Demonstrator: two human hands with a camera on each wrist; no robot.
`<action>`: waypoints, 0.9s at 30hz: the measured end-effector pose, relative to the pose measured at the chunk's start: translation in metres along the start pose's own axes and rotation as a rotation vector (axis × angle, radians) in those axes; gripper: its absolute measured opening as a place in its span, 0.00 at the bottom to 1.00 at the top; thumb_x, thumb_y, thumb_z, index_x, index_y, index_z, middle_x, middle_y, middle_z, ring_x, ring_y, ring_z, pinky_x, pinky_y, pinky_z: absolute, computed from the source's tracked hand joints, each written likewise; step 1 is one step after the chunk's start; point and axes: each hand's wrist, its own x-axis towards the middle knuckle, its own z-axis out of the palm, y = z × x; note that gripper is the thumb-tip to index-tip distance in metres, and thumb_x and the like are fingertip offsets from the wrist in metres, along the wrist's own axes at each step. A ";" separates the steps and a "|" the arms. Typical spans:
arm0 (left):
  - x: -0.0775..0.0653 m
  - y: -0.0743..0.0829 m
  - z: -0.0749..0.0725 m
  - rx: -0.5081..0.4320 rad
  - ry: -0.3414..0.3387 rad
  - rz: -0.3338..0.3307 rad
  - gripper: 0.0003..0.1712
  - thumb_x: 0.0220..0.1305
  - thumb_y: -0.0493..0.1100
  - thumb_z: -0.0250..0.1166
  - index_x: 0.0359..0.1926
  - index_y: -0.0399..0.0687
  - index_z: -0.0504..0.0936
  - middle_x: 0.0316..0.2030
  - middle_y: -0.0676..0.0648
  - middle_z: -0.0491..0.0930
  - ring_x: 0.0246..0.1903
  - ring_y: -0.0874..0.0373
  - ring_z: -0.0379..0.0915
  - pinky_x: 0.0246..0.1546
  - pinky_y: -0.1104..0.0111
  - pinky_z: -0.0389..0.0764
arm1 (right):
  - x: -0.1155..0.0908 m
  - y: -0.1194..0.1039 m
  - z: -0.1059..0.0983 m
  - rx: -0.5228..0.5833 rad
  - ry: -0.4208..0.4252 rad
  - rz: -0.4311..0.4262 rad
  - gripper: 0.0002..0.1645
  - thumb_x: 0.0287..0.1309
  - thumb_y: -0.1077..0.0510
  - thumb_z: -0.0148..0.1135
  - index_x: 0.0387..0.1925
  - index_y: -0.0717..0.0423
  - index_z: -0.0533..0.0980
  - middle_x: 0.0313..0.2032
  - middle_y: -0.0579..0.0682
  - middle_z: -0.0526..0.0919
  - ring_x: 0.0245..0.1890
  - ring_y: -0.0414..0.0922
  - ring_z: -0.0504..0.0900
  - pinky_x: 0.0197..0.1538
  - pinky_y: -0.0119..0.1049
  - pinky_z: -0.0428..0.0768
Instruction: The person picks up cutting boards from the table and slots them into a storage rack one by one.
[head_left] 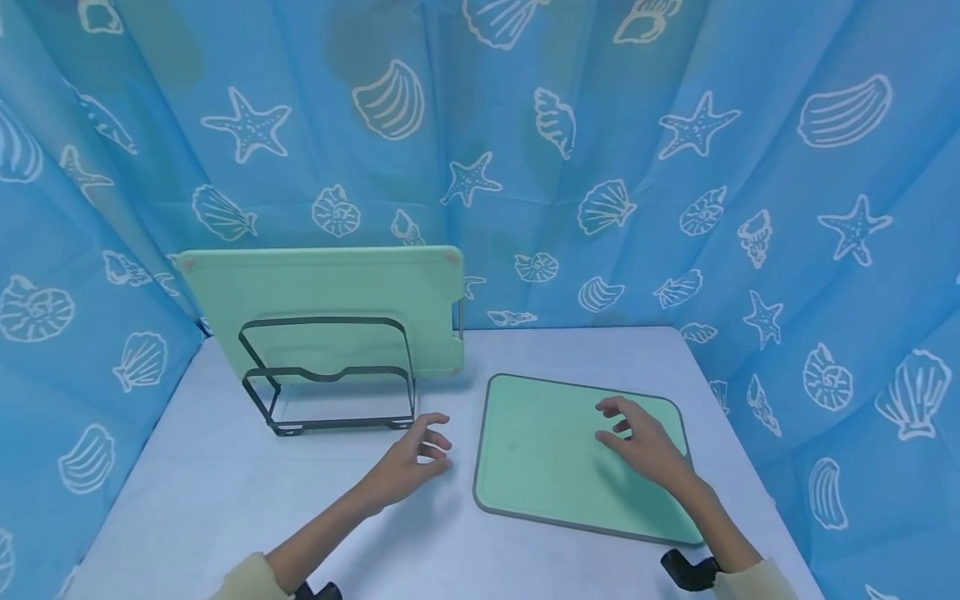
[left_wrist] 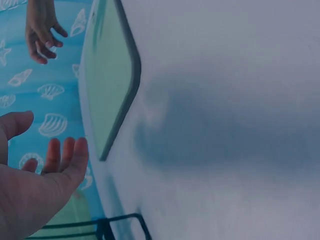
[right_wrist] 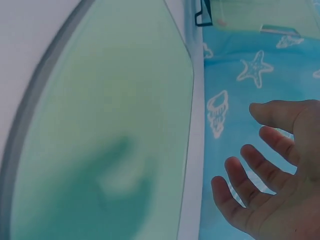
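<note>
A blue curtain (head_left: 517, 175) backs the white table (head_left: 195, 492) (green board (head_left: 543, 446) atop).

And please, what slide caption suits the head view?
Left hand near dark rack with standing green board; right hand above flat-lying green board.

This is a curtained-off work area: blue seashell-print curtain (head_left: 517, 158) borders a white table (head_left: 195, 483) far, left and right.
</note>
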 end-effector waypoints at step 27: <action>0.038 -0.015 0.031 -0.141 -0.064 -0.243 0.40 0.64 0.41 0.68 0.72 0.41 0.59 0.54 0.38 0.72 0.50 0.46 0.75 0.46 0.56 0.82 | -0.046 0.066 -0.024 -0.068 -0.004 0.287 0.28 0.64 0.58 0.65 0.60 0.69 0.68 0.50 0.69 0.76 0.44 0.60 0.78 0.40 0.50 0.80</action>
